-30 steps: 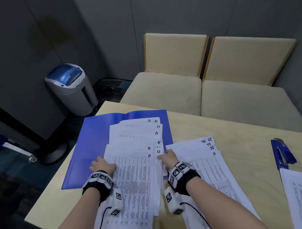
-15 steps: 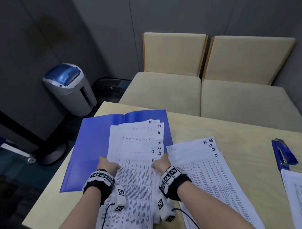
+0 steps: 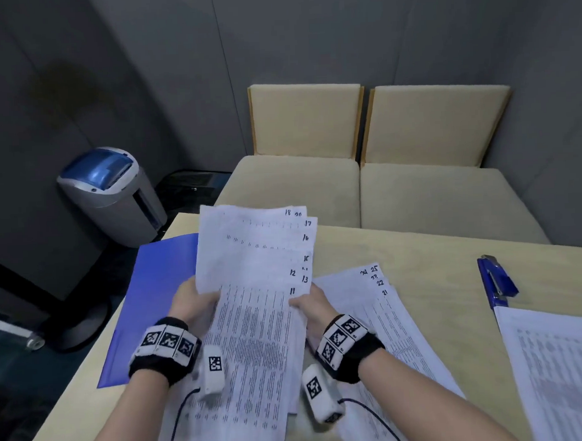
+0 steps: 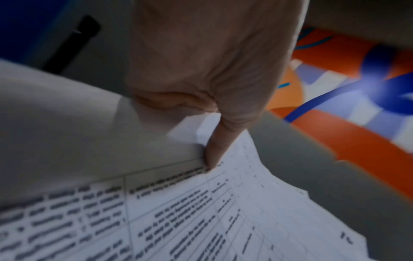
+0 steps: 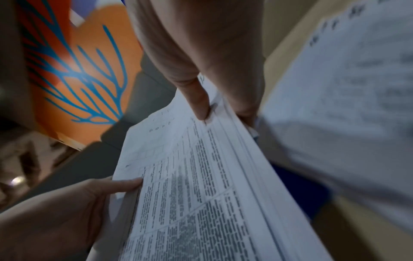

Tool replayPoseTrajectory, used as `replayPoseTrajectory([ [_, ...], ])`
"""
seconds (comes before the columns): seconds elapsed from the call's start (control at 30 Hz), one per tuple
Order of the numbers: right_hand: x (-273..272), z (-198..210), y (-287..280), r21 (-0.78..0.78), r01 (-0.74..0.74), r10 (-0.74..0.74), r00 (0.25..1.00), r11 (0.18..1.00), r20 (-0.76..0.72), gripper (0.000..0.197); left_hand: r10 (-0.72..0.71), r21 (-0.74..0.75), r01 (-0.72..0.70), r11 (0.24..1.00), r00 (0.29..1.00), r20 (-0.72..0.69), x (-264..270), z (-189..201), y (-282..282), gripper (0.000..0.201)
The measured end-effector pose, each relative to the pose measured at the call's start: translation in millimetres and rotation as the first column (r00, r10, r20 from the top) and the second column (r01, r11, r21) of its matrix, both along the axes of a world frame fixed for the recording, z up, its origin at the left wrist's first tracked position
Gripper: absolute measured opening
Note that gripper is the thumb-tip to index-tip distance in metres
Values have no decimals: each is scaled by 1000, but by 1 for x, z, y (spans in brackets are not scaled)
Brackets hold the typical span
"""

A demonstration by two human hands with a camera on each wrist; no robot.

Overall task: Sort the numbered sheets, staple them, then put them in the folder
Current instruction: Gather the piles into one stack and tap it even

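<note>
A fanned stack of printed sheets [image 3: 255,287] numbered 11 to 20 is lifted off the table, tilted up toward me. My left hand [image 3: 195,306] grips its left edge, thumb [image 4: 214,148] on top. My right hand [image 3: 310,305] pinches its right edge, thumb [image 5: 198,100] on top and fingers underneath. An open blue folder [image 3: 157,291] lies on the table under and left of the stack. A second fan of sheets [image 3: 381,303], numbered 21 to 25, lies flat to the right. A blue stapler [image 3: 494,279] rests at the far right.
Another printed pile [image 3: 555,369] lies at the table's right edge. The wooden table [image 3: 416,249] ends close behind the folder. Two beige seats [image 3: 364,184] stand beyond it, and a grey and blue bin [image 3: 107,193] is on the floor to the left.
Both hands closed in on the stack's side edges, gathered the fanned sheets tighter, and raised the stack off the folder, tilting its top end up.
</note>
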State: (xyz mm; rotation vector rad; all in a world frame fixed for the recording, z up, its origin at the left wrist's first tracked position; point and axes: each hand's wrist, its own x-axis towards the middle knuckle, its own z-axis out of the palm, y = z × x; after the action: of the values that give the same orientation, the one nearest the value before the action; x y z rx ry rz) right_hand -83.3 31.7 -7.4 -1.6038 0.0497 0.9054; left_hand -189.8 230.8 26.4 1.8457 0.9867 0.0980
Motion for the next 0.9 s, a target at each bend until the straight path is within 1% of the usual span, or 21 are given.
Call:
replayPoseTrajectory([
  [0.07, 21, 31, -25, 78, 63, -71, 992, 995, 100, 43, -97, 108, 85, 991, 989, 108, 28, 44, -20, 27],
  [0.1, 31, 51, -41, 126, 94, -114, 980, 988, 166, 40, -143, 159, 117, 980, 977, 159, 43, 61, -31, 33],
  [0.13, 40, 72, -59, 160, 128, -163, 959, 979, 232, 37, -172, 202, 128, 971, 960, 221, 60, 80, -49, 35],
  [0.17, 49, 93, -78, 195, 165, -217, 934, 967, 284, 34, -202, 248, 129, 960, 933, 297, 76, 94, -67, 32],
  [0.2, 58, 112, -100, 218, 198, -263, 907, 956, 328, 32, -215, 263, 118, 958, 900, 380, 92, 102, -86, 30],
  [0.23, 65, 128, -120, 247, 235, -314, 879, 940, 360, 31, -217, 253, 103, 962, 853, 475, 107, 111, -111, 30],
  [0.3, 79, 151, -159, 305, 310, -413, 829, 901, 378, 30, -204, 201, 100, 975, 770, 605, 129, 121, -159, 31],
  [0.37, 88, 161, -194, 320, 410, -509, 786, 854, 351, 25, -196, 173, 106, 979, 720, 666, 146, 118, -205, 32],
  [0.43, 97, 161, -224, 342, 502, -601, 730, 795, 327, 20, -157, 87, 135, 987, 695, 702, 160, 108, -246, 28],
  [0.47, 100, 157, -237, 355, 528, -630, 709, 772, 316, 25, -142, 34, 164, 986, 710, 690, 167, 101, -262, 28],
  [0.53, 105, 144, -263, 342, 560, -653, 690, 755, 311, 47, -114, -48, 192, 980, 745, 657, 176, 87, -290, 33],
  [0.57, 101, 142, -273, 338, 562, -653, 692, 755, 308, 41, -105, -74, 196, 978, 765, 635, 179, 80, -302, 37],
  [0.6, 103, 134, -284, 337, 555, -646, 699, 761, 306, 27, -109, -90, 206, 974, 781, 615, 181, 73, -311, 38],
  [0.63, 101, 131, -291, 333, 546, -635, 713, 769, 297, 24, -115, -100, 218, 971, 789, 604, 180, 69, -320, 38],
  [0.7, 99, 120, -305, 304, 531, -610, 725, 791, 320, 33, -114, -124, 225, 966, 807, 579, 178, 63, -332, 46],
  [0.77, 101, 109, -314, 292, 508, -584, 739, 811, 336, 38, -117, -137, 220, 966, 840, 529, 178, 58, -337, 58],
  [0.8, 102, 105, -317, 288, 498, -574, 741, 818, 348, 39, -126, -135, 225, 965, 849, 512, 179, 55, -338, 61],
  [0.9, 103, 100, -321, 292, 516, -591, 742, 805, 316, 39, -130, -141, 228, 963, 858, 497, 183, 48, -337, 65],
])
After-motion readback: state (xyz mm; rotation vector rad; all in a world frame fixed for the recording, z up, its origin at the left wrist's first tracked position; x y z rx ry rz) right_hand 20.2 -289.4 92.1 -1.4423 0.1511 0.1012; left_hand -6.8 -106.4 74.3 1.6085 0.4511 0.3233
